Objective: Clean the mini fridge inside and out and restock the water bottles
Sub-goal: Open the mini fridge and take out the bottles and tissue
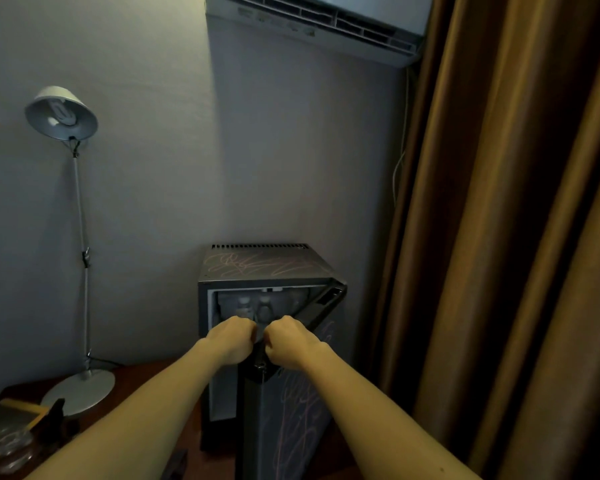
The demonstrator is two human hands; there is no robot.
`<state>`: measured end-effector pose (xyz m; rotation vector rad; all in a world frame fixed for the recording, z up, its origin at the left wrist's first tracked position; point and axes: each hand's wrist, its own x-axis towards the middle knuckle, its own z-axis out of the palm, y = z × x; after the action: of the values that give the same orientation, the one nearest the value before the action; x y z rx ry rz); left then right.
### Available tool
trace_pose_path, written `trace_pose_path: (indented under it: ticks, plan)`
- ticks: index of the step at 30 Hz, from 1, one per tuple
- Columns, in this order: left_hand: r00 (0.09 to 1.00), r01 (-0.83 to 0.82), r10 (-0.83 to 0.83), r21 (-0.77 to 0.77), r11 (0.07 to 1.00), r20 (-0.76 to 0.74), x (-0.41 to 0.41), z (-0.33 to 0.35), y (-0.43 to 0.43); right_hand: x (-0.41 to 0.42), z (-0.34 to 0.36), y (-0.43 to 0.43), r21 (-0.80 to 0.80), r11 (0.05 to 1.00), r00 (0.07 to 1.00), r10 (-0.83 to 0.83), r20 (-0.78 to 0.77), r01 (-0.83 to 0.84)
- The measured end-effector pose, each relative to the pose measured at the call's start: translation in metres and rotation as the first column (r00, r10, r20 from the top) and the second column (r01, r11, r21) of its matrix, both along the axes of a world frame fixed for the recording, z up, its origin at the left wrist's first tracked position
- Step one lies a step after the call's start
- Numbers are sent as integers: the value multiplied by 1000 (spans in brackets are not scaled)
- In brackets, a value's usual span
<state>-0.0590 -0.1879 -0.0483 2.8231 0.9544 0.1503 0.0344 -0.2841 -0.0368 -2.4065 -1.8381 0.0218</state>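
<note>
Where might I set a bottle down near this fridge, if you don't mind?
The fridge top is bare, from rear vent to open door. The table is free between lamp base and fridge. Crowded: the table's left corner with its tray, and the bottles inside.

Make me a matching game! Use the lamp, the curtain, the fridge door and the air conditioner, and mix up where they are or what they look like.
Things:
1. lamp
2. curtain
3. fridge door
4. air conditioner

Clues:
A. high up on the wall
B. open, with scribbles on it
C. silver, standing on the left
D. brown, hanging on the right

Pairs: 1-C, 2-D, 3-B, 4-A
</note>
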Motion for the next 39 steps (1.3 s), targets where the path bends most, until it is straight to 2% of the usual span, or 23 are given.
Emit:
trace_pose_path:
  ticks: [6, 12, 18, 22, 26, 31, 39]
  plan:
    - [997, 47, -46, -14, 999, 55, 20, -13, -71, 15, -5, -75, 137, 990, 999, -42, 8, 41]
    - [992, 120, -118, -43, 992, 52, 51, -12, -134, 31, -6, -131, 131, 987, 995, -97, -6, 97]
    - [978, 209, -207, -155, 966, 31, 82, -11, -174, 64, -4, -183, 129, 971, 978, -207, 23, 203]
    - [957, 290, -291, -102, 952, 6, 109, -6, -206, 83, -4, -210, 147, 942, 952, -306, 15, 301]
    - [956, 291, -292, -76, 954, -14, 133, -10, -228, 96, -4, -220, 157, 918, 929, -370, 5, 365]
    - [945, 321, -325, -83, 943, -39, 138, -11, -211, 103, -9, -209, 117, 920, 927, -376, -1, 374]
    - [961, 235, -240, -57, 970, -139, 86, -31, -120, 65, -30, -119, -13, 971, 970, -239, 31, 240]
